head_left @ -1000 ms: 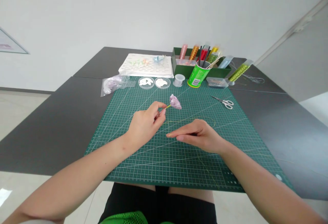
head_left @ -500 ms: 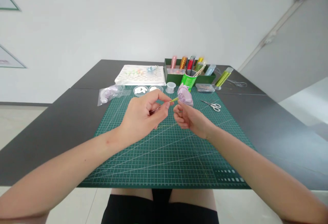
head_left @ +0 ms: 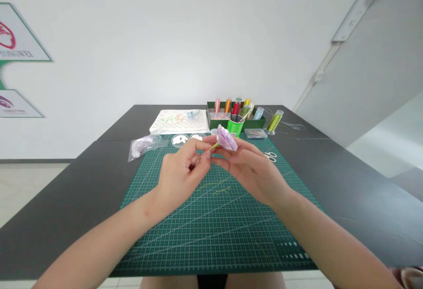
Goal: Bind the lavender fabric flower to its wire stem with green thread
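I see the left hand (head_left: 181,165) pinched on the green stem (head_left: 214,146) of the lilac flower (head_left: 226,138); the right hand (head_left: 256,172) curls close about the flower, though I cannot tell whether it grasps anything; the flower is between both hands, above the green cutting mat (head_left: 211,227); farther out I make out the scissors (head_left: 271,157), partly hidden by the right hand, the green can (head_left: 235,127) and, leftward, the plastic bag (head_left: 142,146).

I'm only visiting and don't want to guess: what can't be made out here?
All in the head view:
Scissors: blades hidden behind the right hand.
Stem: partly hidden by the left hand.
Upper sign: cut off by the left edge.
Lower sign: lettering too small and blurred.
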The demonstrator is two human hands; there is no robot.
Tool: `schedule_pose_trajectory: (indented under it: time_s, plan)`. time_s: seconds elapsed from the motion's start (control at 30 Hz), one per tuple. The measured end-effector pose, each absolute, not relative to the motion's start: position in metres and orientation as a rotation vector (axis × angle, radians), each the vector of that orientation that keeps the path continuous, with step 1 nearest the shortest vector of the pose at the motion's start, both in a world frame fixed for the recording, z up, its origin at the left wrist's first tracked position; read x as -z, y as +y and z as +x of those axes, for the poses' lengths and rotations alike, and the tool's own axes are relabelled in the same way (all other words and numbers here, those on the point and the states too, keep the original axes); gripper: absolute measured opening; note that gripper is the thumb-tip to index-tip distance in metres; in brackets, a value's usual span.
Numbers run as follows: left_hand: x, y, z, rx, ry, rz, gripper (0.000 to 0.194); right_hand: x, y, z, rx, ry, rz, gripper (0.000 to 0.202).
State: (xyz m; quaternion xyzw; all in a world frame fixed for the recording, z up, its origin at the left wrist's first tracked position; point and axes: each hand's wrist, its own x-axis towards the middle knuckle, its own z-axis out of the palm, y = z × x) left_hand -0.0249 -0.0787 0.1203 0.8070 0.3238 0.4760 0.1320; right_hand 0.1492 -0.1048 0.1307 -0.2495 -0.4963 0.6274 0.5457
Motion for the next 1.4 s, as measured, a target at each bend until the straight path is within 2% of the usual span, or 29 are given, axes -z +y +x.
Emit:
schedule_pose_trajectory:
  time_s: [0.13, 0.3, 0.43, 0.63, 0.87, 1.03, 1.1, 1.23, 1.4]
  plan:
    - [-0.114, -0.081, -0.023, -1.474, 0.904, 2.375, 0.01, -0.124, -0.112, 0.138, -1.627, -1.093, -0.596, 0.012]
    - [-0.113, -0.082, -0.02, -1.481, 0.957, 2.415, 0.01, -0.117, -0.117, 0.124, -1.186, -1.04, -0.759, 0.01]
    - [-0.112, -0.084, -0.016, -1.442, 0.985, 2.402, 0.011, -0.114, -0.12, 0.119, -1.079, -0.948, -0.774, 0.008]
    - [-0.119, -0.091, -0.014, -1.301, 0.975, 2.239, 0.014, -0.116, -0.118, 0.12, -1.076, -0.894, -0.767, 0.011]
    - [-0.132, -0.084, -0.02, -0.97, 0.807, 1.703, 0.022, -0.112, -0.112, 0.124, -1.123, -0.833, -0.847, 0.017]
    - [-0.134, -0.083, -0.02, -1.011, 0.774, 1.614, 0.021, -0.111, -0.106, 0.128, -1.087, -0.925, -0.863, 0.018]
    - [-0.136, -0.082, -0.022, -1.07, 0.778, 1.606, 0.019, -0.11, -0.102, 0.132, -0.923, -1.029, -0.906, 0.015]
    - [-0.141, -0.077, -0.028, -1.157, 0.813, 1.63, 0.018, -0.111, -0.097, 0.144, -0.345, -1.411, -0.977, 0.009]
    - [-0.145, -0.068, -0.035, -1.162, 0.902, 1.695, 0.021, -0.124, -0.099, 0.165, 0.387, -1.992, -0.721, 0.012]
